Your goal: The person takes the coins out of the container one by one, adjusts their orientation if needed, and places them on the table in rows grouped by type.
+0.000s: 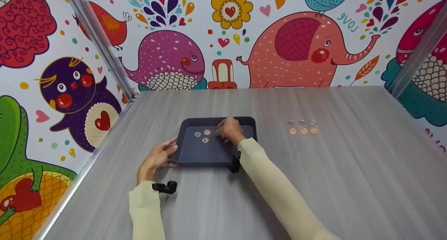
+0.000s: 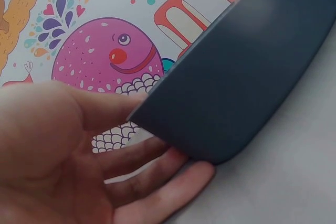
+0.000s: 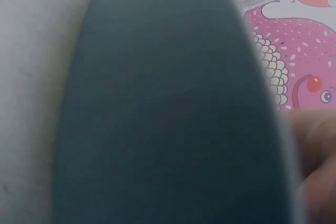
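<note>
Fingers of the left hand (image 1: 158, 159) spread, fairly straight, against the tray (image 1: 202, 155) at its 9 o'clock end; the left wrist view shows them touching the dark wall about one corner. The right hand (image 1: 229, 129) reaches over the tray's inside, about 1 o'clock from its middle, knuckles up and fingers bent downward; its fingertips are hidden, so whether they pinch something or stand apart I cannot tell.

Near that hand, on its 9 o'clock side, a copper coin (image 1: 207, 132) lies flat in the tray, with a silvery coin (image 1: 197, 134) at about 9 o'clock from it and a second silvery coin (image 1: 205, 140) at 6 o'clock. Cream sleeves (image 1: 270, 175) cover both arms.

The tray sits flat on the grey tabletop (image 1: 342, 184). Well apart from it, near 3 o'clock, run two rows of three: pale shiny coins (image 1: 302, 122) on the 12 o'clock side, copper coins (image 1: 303, 131) just below.

Past the tabletop's 12 o'clock edge, a printed wall (image 1: 200, 9) carries a purple whale (image 1: 171, 55) at 11 and a coral elephant (image 1: 276, 70) at 1.
</note>
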`<control>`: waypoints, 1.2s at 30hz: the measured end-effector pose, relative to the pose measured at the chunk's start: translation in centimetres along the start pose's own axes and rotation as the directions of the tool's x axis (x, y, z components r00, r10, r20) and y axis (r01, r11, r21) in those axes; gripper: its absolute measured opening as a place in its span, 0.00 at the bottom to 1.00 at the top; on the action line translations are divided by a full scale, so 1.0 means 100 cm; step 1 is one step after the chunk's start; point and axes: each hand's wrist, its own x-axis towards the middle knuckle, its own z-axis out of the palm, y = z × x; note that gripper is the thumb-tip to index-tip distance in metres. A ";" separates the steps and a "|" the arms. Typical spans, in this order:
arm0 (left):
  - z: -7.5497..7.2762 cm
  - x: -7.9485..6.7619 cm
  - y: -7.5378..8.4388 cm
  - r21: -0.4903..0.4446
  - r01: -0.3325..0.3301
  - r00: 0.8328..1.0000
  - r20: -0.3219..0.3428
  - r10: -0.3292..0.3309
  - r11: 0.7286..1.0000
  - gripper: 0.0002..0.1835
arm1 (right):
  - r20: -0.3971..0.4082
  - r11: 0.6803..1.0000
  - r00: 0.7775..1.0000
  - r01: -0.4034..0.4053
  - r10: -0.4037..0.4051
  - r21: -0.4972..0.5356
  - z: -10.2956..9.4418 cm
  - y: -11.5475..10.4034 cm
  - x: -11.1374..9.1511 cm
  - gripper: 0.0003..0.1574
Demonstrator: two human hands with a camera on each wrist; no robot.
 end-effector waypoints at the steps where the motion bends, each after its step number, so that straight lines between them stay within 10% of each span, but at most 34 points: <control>1: 0.000 0.000 0.000 0.002 0.000 1.000 -0.001 0.000 1.000 0.29 | 0.012 1.000 1.000 -0.001 0.001 0.003 -0.001 0.000 0.000 0.19; 16: 0.001 0.000 0.001 -0.003 -0.016 1.000 0.027 0.016 1.000 0.29 | -0.021 0.979 0.989 0.144 -0.148 -0.144 -0.006 -0.004 -0.007 0.14; 36: -0.001 0.000 0.000 0.007 -0.017 0.999 0.028 0.016 1.000 0.29 | -0.007 0.960 0.962 0.271 -0.271 0.069 -0.047 -0.012 -0.047 0.09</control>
